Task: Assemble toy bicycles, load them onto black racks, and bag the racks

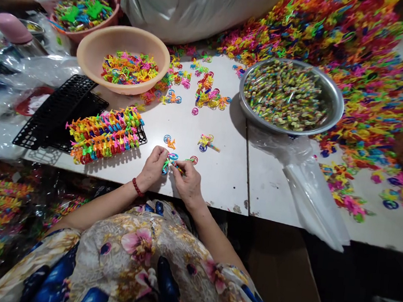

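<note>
My left hand (154, 166), with a red bead bracelet at the wrist, pinches a small blue and green plastic toy (166, 164) over the table's front edge. Close beside it, my right hand (188, 182) is closed on a thin multicoloured tube (179, 169), its end touching or almost touching the toy. Just beyond the hands lie an orange plastic piece with a blue ring (169, 141) and a toy with a tube attached (207, 143). A red ring (194, 160) sits beside the right hand's fingers, partly hidden.
On the left, a black rack (107, 134) holds rows of colourful toys, near stacked black racks (56, 111). Behind stand a peach bowl (121, 87) of plastic pieces and a metal bowl (290, 126) of tubes. A large toy pile (342, 41) and plastic bags (312, 191) occupy the right.
</note>
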The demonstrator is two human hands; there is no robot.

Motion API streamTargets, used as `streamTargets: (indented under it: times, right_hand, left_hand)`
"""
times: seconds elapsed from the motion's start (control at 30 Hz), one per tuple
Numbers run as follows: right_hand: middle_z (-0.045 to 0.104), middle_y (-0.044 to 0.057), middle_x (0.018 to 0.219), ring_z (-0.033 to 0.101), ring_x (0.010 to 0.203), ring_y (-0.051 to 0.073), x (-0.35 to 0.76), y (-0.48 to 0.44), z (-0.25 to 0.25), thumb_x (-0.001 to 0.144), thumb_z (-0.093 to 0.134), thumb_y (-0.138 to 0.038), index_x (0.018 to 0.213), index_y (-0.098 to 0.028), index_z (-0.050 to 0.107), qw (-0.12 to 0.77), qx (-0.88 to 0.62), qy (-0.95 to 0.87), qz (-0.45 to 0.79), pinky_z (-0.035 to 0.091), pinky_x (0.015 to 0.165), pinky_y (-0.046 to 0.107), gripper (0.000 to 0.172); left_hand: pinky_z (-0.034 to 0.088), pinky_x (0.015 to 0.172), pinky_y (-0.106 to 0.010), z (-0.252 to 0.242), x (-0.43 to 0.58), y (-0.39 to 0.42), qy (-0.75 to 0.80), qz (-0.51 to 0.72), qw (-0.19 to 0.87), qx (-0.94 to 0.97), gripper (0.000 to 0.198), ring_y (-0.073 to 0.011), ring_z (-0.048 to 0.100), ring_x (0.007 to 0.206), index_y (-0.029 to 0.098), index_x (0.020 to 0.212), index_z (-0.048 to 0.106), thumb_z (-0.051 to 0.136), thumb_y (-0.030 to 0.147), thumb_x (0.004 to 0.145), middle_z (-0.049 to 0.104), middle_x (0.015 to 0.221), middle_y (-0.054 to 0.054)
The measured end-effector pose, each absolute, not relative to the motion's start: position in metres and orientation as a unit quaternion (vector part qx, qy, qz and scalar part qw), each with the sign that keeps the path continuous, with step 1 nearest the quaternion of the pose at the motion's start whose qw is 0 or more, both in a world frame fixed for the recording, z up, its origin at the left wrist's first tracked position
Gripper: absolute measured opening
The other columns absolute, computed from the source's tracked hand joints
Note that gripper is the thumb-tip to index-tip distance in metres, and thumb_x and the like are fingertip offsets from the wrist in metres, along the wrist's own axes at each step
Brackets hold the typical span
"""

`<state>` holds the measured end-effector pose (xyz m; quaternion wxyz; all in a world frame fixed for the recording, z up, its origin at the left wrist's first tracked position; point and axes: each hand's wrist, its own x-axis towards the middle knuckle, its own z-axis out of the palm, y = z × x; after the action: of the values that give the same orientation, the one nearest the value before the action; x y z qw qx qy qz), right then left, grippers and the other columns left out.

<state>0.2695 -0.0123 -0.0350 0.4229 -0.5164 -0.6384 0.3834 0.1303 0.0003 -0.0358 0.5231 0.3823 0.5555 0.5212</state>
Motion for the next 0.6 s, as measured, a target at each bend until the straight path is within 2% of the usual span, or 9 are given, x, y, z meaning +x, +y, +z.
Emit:
streamTargets:
  times: [0.23, 0.47, 0.6]
  right_hand:
    - [0.071, 0.006, 0.088, 0.065, 0.077, 0.019, 0.270, -0.012, -0.038, 0.090, 0.061, -0.037, 0.094, -0.022, 0.068, 0.406, -0.514, -0.661, 0.368, 0.051, 0.076, 0.032, 0.017]
    - [0.072, 0.004, 0.091, 0.067, 0.084, 0.021, 0.264, -0.015, -0.034, 0.089, 0.063, -0.039, 0.092, -0.025, 0.071, 0.431, -0.469, -0.643, 0.426, 0.052, 0.081, 0.033, 0.016]
    - [0.071, 0.004, 0.090, 0.066, 0.082, 0.020, 0.257, -0.018, -0.033, 0.090, 0.061, -0.036, 0.092, -0.025, 0.070, 0.419, -0.472, -0.655, 0.416, 0.051, 0.079, 0.032, 0.015]
  left_hand:
    - [0.038, 0.061, -0.021, -0.037, 0.130, 0.001, 0.557, 0.527, 0.505, 0.397, 0.024, -0.0105, 0.043, 0.066, 0.019, 0.081, 0.053, 0.061, 0.039, 0.092, 0.048, 0.073, 0.004]
    - [0.035, 0.060, -0.022, -0.034, 0.124, 0.003, 0.564, 0.502, 0.511, 0.409, 0.024, -0.0114, 0.042, 0.065, 0.019, 0.078, 0.053, 0.062, 0.037, 0.091, 0.047, 0.070, 0.004]
    - [0.035, 0.061, -0.023, -0.033, 0.122, 0.005, 0.569, 0.518, 0.472, 0.430, 0.022, -0.0117, 0.041, 0.065, 0.020, 0.077, 0.051, 0.058, 0.034, 0.092, 0.046, 0.069, 0.004]
